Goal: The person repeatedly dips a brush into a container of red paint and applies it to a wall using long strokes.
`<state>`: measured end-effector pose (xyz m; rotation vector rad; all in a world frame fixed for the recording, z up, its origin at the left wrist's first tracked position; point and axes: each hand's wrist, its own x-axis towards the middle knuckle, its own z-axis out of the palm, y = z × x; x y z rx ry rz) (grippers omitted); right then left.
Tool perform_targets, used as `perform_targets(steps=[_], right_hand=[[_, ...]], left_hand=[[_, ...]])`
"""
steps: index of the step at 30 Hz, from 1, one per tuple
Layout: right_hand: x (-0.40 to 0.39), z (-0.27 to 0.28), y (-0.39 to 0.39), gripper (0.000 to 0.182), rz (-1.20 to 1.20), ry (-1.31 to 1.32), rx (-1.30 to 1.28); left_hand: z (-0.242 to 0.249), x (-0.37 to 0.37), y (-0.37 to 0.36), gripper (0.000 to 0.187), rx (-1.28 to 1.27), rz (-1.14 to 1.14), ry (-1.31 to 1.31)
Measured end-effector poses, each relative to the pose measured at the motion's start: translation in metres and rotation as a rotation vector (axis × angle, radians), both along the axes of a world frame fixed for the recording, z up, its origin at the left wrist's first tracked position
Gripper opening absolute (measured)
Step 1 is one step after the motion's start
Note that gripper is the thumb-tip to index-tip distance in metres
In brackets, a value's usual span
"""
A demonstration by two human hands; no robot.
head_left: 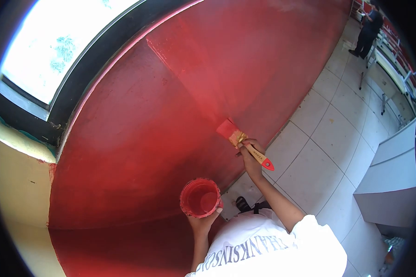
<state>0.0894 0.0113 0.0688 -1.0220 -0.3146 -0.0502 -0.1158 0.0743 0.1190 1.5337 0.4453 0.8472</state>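
Observation:
My right hand [251,154] is closed round the wooden handle of a paintbrush [256,155] with a red tip. Red paint coats its bristles [226,128], which lie against the red wall [138,134]. Lower down, my left hand [203,223] grips a small paint bucket [186,197] from beneath and at its side. Red paint smears the bucket's rim and inner wall, with a pool of it showing at the bottom. A brighter wet-looking streak runs up the wall from the brush toward the window sill.
A black-framed window [90,60] borders the wall at upper left, beside a cream wall section [21,194]. White floor tiles [326,124] run along the wall's foot at right. A grey cabinet-like piece [388,171] and tables [393,74] stand farther right, with another person [369,30] at the back.

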Motion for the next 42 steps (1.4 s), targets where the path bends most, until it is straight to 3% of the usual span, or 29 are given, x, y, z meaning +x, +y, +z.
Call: perform_targets(steps=[4,8,10,13,18,23,29,35,39,42], right_hand=[[-0.009,0.019,-0.024,0.009,-0.011,0.011,0.058],[-0.004,0.115,-0.044,0.009,-0.162,-0.323,0.021],[0.01,0.157,-0.036,0.009,-0.121,-0.385,0.254],[0.022,0.212,-0.026,0.012,-0.037,-0.465,0.369],[0.03,0.258,-0.001,0.012,-0.081,-0.546,0.393],[0.038,0.216,0.013,0.009,-0.077,-0.393,0.371],[0.034,0.114,0.013,0.01,-0.018,-0.146,0.264],[0.027,0.008,0.01,0.011,-0.02,-0.066,0.087],[0.015,-0.013,-0.008,0.013,-0.032,0.033,0.007],[0.009,0.013,-0.023,0.013,-0.077,0.011,0.032]], left_hand=[[-0.006,-0.003,0.001,0.081,0.02,-0.014,-0.009],[-0.001,-0.004,-0.004,0.08,-0.024,-0.037,-0.028],[0.0,-0.005,-0.003,0.08,-0.017,-0.056,-0.036],[0.001,-0.005,-0.005,0.08,0.013,-0.047,-0.082],[0.005,-0.011,-0.004,0.081,0.041,-0.032,-0.051],[0.003,-0.012,-0.003,0.08,0.027,-0.019,-0.067],[-0.003,-0.014,-0.001,0.079,0.0,-0.032,-0.028],[-0.005,-0.012,-0.002,0.077,-0.001,-0.032,0.024],[-0.004,-0.011,-0.003,0.077,-0.023,-0.045,0.018],[-0.004,-0.01,-0.002,0.078,-0.01,-0.029,0.003]])
